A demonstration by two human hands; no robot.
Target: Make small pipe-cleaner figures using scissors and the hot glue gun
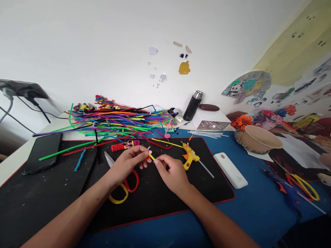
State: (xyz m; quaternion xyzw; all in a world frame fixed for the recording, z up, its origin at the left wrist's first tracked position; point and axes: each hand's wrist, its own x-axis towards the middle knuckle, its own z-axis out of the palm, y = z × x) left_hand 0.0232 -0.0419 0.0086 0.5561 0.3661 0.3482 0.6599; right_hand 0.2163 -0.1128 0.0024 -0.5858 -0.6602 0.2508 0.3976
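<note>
Above the black mat, my left hand (133,159) pinches a small piece with a pale pink round part (150,152) and some red beside it. A short yellow stem (152,157) runs from that piece to my right hand (169,168), whose thumb and forefinger are closed on its end. Scissors (132,181) with red and yellow handles lie under and beside my left hand, partly hidden by it. Right of my right hand rests a yellow glue gun (190,156). A red and pink fuzzy piece (125,145) lies behind my left hand.
Many coloured pipe cleaners (116,120) are heaped along the wall. A black flask (192,105) and a white box (211,119) stand behind the mat (160,203). At right are a white power bank (230,170), a bowl (260,138), more scissors (305,186) and a person's hand (325,160).
</note>
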